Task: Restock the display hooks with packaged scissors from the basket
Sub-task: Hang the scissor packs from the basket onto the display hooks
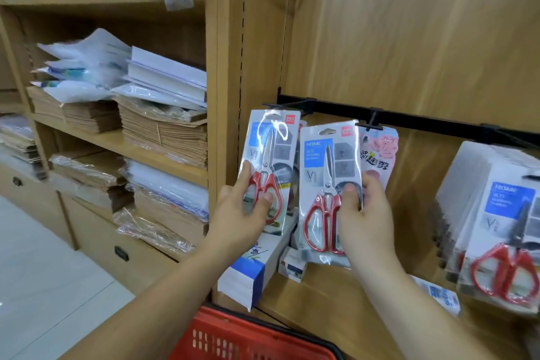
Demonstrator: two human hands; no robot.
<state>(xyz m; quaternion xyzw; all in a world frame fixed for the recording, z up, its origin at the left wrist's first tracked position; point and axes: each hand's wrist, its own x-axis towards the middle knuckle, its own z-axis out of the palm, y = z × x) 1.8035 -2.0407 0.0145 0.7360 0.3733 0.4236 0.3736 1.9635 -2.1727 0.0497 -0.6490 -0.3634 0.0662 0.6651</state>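
Observation:
My left hand [244,215] grips the lower part of a packaged pair of red-handled scissors [270,155], its top close under the leftmost black hook [273,105]. My right hand [362,210] holds a second scissors pack [324,184] upright, its top beside another hook [369,125]. Behind that pack hangs a pink patterned pack [380,149]. The black hook rail [423,123] runs across the wooden panel. A thick row of the same scissors packs [496,222] hangs at the right. The red basket [248,336] sits below my arms; its contents are hidden.
A blue and white box [251,269] and small boxes [292,264] lie on the ledge under the hooks. Wooden shelves at the left hold stacks of paper and brown envelopes [163,126]. Pale floor tiles [43,272] spread at lower left.

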